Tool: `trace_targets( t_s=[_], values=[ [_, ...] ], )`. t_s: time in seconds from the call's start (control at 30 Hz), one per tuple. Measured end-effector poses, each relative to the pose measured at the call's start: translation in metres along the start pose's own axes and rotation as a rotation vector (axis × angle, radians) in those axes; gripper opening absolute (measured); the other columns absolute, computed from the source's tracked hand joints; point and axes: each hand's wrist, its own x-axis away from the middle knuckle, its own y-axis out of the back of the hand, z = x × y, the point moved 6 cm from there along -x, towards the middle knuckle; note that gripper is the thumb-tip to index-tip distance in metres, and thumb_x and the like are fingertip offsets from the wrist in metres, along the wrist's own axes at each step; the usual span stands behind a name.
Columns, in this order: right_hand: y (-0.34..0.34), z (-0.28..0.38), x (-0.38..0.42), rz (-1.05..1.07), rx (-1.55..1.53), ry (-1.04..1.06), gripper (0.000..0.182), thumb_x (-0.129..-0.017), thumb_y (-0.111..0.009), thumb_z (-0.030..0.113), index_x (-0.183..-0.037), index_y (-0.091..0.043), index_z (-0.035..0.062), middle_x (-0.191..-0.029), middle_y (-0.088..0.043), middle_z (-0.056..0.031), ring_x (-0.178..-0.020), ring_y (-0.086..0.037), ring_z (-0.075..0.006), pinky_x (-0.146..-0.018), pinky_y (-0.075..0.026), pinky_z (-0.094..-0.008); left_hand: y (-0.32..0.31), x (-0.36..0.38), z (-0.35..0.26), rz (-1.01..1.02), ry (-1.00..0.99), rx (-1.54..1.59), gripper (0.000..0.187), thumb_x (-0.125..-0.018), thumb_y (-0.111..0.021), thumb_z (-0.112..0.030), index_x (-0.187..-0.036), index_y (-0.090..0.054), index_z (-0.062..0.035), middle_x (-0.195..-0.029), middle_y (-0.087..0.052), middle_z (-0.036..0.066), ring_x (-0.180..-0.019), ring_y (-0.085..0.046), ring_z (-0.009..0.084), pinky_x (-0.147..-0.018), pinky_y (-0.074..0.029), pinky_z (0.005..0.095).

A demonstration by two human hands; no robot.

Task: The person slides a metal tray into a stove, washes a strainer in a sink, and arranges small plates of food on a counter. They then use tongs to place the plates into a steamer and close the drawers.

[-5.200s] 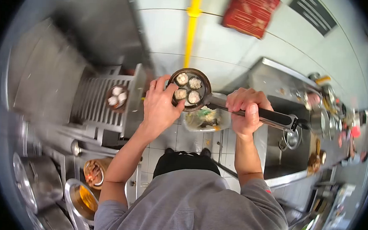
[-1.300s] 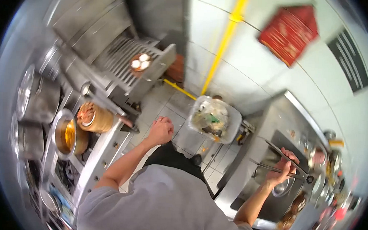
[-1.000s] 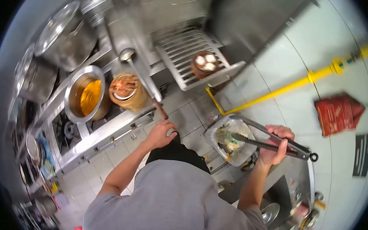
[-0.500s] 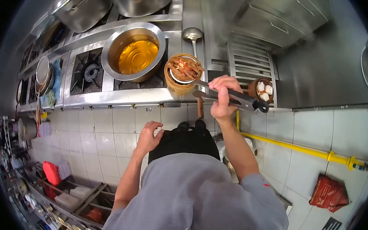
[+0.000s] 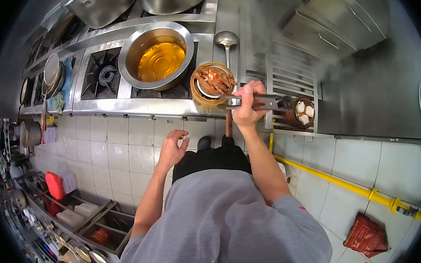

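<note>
A: Report hand status.
B: Right hand (image 5: pixel 248 107) grips one pair of tongs (image 5: pixel 258 103), tips at one bamboo steamer (image 5: pixel 211 85) on the stove edge. Left hand (image 5: pixel 172 148) hangs empty, fingers loosely spread.
A: Other steamers?
B: One small steamer (image 5: pixel 301 112), three dumplings, on the rack (image 5: pixel 290 95).

Bamboo steamer (image 5: pixel 212 85) hemmed between oil pot (image 5: pixel 157 56) and ladle (image 5: pixel 227 41).

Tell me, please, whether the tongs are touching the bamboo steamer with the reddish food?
Touching: the head view shows the tongs, held in the right hand, closing on the rim of the bamboo steamer.
</note>
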Motion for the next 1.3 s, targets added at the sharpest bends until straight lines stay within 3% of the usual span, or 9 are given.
trace_targets(
  t_s=[0.17, 0.2, 0.27, 0.4, 0.5, 0.67, 0.8, 1.0, 1.3],
  values=[
    [-0.001, 0.003, -0.02, 0.026, 0.034, -0.073, 0.03, -0.09, -0.055, 0.009, -0.062, -0.048, 0.0023, -0.057, -0.054, -0.0053, -0.053, -0.05, -0.0128, -0.052, -0.041, -0.0275, -0.02, -0.028, 0.016, -0.019, 0.088, 0.196, 0.019, -0.084, -0.066, -0.009, -0.1, -0.065, 0.0019, -0.095, -0.067, 0.012, -0.078, -0.063, 0.0201, -0.069, -0.051, 0.0327],
    [0.001, -0.003, -0.021, -0.014, -0.074, -0.111, 0.028, -0.085, -0.062, 0.006, -0.061, -0.049, 0.004, -0.055, -0.051, -0.0019, -0.05, -0.047, -0.0086, -0.049, -0.035, -0.0241, -0.027, -0.034, 0.026, -0.039, 0.092, 0.241, 0.021, -0.085, -0.066, -0.01, -0.102, -0.064, 0.0018, -0.096, -0.066, 0.011, -0.077, -0.062, 0.0184, -0.068, -0.051, 0.0314],
    [0.002, 0.006, -0.03, -0.038, -0.156, -0.069, 0.026, -0.085, -0.061, 0.005, -0.062, -0.049, 0.0039, -0.056, -0.051, -0.0019, -0.05, -0.047, -0.0093, -0.048, -0.034, -0.0237, -0.036, -0.049, 0.044, -0.079, 0.097, 0.33, 0.025, -0.086, -0.066, -0.01, -0.107, -0.062, 0.0016, -0.098, -0.066, 0.01, -0.076, -0.061, 0.0148, -0.066, -0.05, 0.0287],
    [0.02, 0.028, -0.054, -0.088, -0.271, -0.101, 0.026, -0.088, -0.057, 0.009, -0.065, -0.049, 0.0027, -0.06, -0.052, -0.005, -0.051, -0.049, -0.0117, -0.048, -0.042, -0.0271, -0.049, -0.081, 0.059, -0.081, 0.38, 0.657, 0.041, -0.087, -0.066, -0.011, -0.124, -0.05, -0.0031, -0.109, -0.061, 0.009, -0.095, -0.061, 0.0189, -0.076, -0.053, 0.0326],
    [0.052, 0.044, -0.079, -0.082, -0.317, -0.098, 0.027, -0.092, -0.054, 0.013, -0.067, -0.048, 0.0018, -0.061, -0.052, -0.0071, -0.05, -0.05, -0.0138, -0.05, -0.047, -0.0307, -0.061, -0.101, 0.057, -0.1, 0.557, 0.897, 0.046, -0.084, -0.069, -0.015, -0.124, -0.049, -0.0026, -0.111, -0.06, 0.011, -0.096, -0.06, 0.0209, -0.076, -0.053, 0.0334],
    [0.119, 0.054, -0.106, -0.131, -0.19, -0.016, 0.026, -0.092, -0.054, 0.012, -0.069, -0.048, 0.0004, -0.057, -0.051, -0.0073, -0.049, -0.049, -0.0156, -0.05, -0.048, -0.0307, -0.07, -0.113, 0.062, 0.019, 0.605, 1.179, 0.056, -0.083, -0.07, -0.023, -0.129, -0.045, -0.0016, -0.112, -0.056, 0.011, -0.103, -0.057, 0.0267, -0.084, -0.055, 0.0416],
    [0.171, 0.026, -0.12, -0.257, 0.039, -0.021, 0.029, -0.092, -0.055, 0.012, -0.066, -0.046, 0.0027, -0.057, -0.048, -0.0075, -0.048, -0.048, -0.017, -0.047, -0.046, -0.0321, -0.071, -0.111, 0.056, 0.008, 0.609, 1.137, 0.048, -0.084, -0.071, -0.03, -0.118, -0.052, -0.003, -0.117, -0.052, 0.013, -0.108, -0.055, 0.0287, -0.088, -0.055, 0.0423],
    [0.222, -0.055, -0.144, -0.37, 0.164, -0.022, 0.029, -0.09, -0.064, 0.014, -0.066, -0.054, 0.0021, -0.055, -0.055, -0.0041, -0.048, -0.053, -0.012, -0.049, -0.046, -0.028, -0.085, -0.111, 0.054, -0.021, 0.696, 1.146, 0.05, -0.079, -0.08, -0.028, -0.113, -0.055, -0.0013, -0.104, -0.053, 0.009, -0.095, -0.058, 0.0234, -0.08, -0.057, 0.0363],
    [0.228, -0.096, -0.197, -0.404, 0.173, 0.115, 0.022, -0.089, -0.065, 0.013, -0.073, -0.058, -0.0005, -0.061, -0.063, -0.0058, -0.055, -0.058, -0.0124, -0.057, -0.045, -0.0244, -0.096, -0.106, 0.045, -0.087, 0.726, 1.205, 0.045, -0.08, -0.078, -0.028, -0.112, -0.058, -0.0035, -0.096, -0.055, 0.005, -0.091, -0.058, 0.0193, -0.08, -0.057, 0.0311]
  ],
)
